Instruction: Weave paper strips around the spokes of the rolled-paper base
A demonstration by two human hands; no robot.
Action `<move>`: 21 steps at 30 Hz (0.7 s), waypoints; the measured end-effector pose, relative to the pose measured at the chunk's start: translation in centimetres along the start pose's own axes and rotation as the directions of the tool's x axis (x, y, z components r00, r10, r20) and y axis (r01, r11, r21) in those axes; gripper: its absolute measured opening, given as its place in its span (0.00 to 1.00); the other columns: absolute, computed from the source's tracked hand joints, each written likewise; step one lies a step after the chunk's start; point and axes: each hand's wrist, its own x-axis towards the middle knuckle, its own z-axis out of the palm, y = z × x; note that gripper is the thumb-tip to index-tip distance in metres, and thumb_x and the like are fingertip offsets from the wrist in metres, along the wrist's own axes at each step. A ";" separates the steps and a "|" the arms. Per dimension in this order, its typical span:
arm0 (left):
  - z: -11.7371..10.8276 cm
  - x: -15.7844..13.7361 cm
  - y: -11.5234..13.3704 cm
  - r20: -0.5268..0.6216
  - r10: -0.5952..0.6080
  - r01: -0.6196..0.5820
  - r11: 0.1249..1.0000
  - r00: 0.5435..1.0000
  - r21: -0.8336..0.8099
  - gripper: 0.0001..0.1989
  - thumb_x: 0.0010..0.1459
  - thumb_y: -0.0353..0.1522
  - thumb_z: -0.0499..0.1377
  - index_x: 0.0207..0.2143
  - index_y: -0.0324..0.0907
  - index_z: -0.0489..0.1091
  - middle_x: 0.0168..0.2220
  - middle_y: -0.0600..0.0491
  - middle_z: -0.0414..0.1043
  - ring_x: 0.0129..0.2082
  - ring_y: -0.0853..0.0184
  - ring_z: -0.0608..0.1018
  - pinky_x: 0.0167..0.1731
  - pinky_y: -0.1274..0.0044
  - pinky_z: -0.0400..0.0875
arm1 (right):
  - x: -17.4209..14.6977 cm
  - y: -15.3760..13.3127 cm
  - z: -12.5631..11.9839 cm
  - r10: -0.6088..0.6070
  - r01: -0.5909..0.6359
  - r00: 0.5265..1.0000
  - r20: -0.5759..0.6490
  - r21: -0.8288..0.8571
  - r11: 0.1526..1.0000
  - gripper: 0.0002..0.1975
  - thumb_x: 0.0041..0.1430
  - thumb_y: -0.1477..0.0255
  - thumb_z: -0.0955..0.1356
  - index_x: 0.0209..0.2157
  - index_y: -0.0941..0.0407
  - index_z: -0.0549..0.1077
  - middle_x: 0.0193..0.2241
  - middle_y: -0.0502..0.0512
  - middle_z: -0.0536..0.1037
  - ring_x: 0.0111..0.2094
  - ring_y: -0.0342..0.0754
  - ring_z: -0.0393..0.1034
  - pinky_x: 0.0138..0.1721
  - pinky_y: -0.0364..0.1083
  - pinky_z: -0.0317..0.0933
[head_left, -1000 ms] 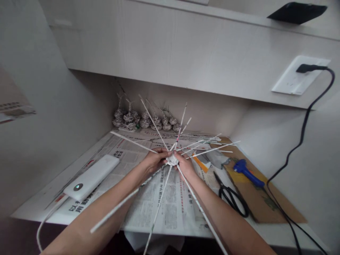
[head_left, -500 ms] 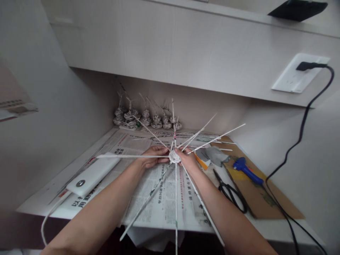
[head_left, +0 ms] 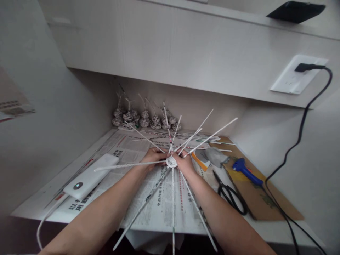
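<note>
Between both hands is a small round woven paper base (head_left: 171, 162), with several rolled-paper spokes (head_left: 148, 197) radiating from it in all directions. My left hand (head_left: 156, 158) grips the base at its left edge, fingers closed near the left-pointing spokes. Pressing on the base's upper right is the thumb of my right hand (head_left: 184, 162), its other fingers curled around and partly hidden behind the spokes. The base is held above newspaper sheets (head_left: 170, 212) spread over the table.
Several woven paper gourds (head_left: 155, 122) stand along the back wall, with loose paper rods (head_left: 196, 136) before them. At left lies a white power bank (head_left: 91, 175) with a cable. Black scissors (head_left: 231, 194), a blue glue gun (head_left: 247, 171) and cardboard (head_left: 261, 198) occupy the right side.
The woven base has shifted slightly left and down with both hands, and its spokes have tilted and turned a little. Both hands keep their hold.
</note>
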 end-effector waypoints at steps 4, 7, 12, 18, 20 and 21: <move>0.6 0.1 -0.4 -0.053 0.063 -0.066 0.996 0.997 -0.053 0.17 0.31 0.34 0.73 0.25 0.35 0.75 0.20 0.52 0.73 0.18 0.70 0.73 0.20 0.78 0.66 | -0.3 -0.3 0.2 0.016 -0.014 0.999 -0.048 0.035 0.999 0.16 0.46 0.58 0.72 0.23 0.55 0.68 0.16 0.46 0.71 0.19 0.42 0.63 0.22 0.41 0.58; 1.2 0.3 -1.0 -0.141 0.139 -0.149 0.987 0.980 -0.067 0.16 0.32 0.34 0.73 0.24 0.36 0.73 0.17 0.55 0.70 0.15 0.73 0.69 0.17 0.79 0.62 | -0.5 -0.6 0.5 0.074 -0.067 0.992 -0.105 0.071 0.995 0.16 0.46 0.58 0.71 0.22 0.54 0.66 0.15 0.45 0.69 0.17 0.42 0.62 0.20 0.41 0.57; 1.5 0.5 -1.8 -0.180 0.277 -0.271 0.961 0.944 0.058 0.16 0.34 0.37 0.72 0.25 0.38 0.73 0.16 0.56 0.70 0.15 0.72 0.69 0.18 0.79 0.61 | -0.9 -1.9 0.7 0.206 -0.191 0.970 -0.126 0.124 0.974 0.16 0.43 0.60 0.72 0.20 0.54 0.65 0.12 0.45 0.68 0.14 0.42 0.60 0.16 0.41 0.53; 1.1 0.5 -1.8 -0.143 0.405 -0.357 0.893 0.903 0.276 0.14 0.37 0.37 0.71 0.26 0.38 0.76 0.23 0.52 0.75 0.22 0.68 0.74 0.22 0.80 0.65 | -1.0 -2.6 0.7 0.313 -0.292 0.944 -0.105 0.176 0.940 0.17 0.39 0.60 0.73 0.18 0.55 0.65 0.10 0.45 0.65 0.11 0.40 0.55 0.10 0.40 0.45; 1.2 0.4 -1.6 -0.152 0.413 -0.366 0.892 0.898 0.264 0.14 0.38 0.37 0.70 0.27 0.38 0.76 0.24 0.52 0.76 0.23 0.68 0.74 0.23 0.79 0.66 | -0.9 -2.3 0.7 0.310 -0.287 0.946 -0.095 0.197 0.937 0.17 0.39 0.60 0.73 0.18 0.55 0.64 0.11 0.45 0.65 0.11 0.40 0.55 0.09 0.40 0.45; 1.3 0.3 -1.6 -0.156 0.416 -0.369 0.892 0.896 0.260 0.14 0.38 0.37 0.70 0.27 0.38 0.75 0.24 0.52 0.76 0.23 0.68 0.74 0.24 0.79 0.67 | -0.9 -2.2 0.7 0.311 -0.288 0.946 -0.094 0.205 0.936 0.17 0.39 0.60 0.73 0.18 0.55 0.64 0.11 0.45 0.65 0.11 0.40 0.55 0.09 0.40 0.45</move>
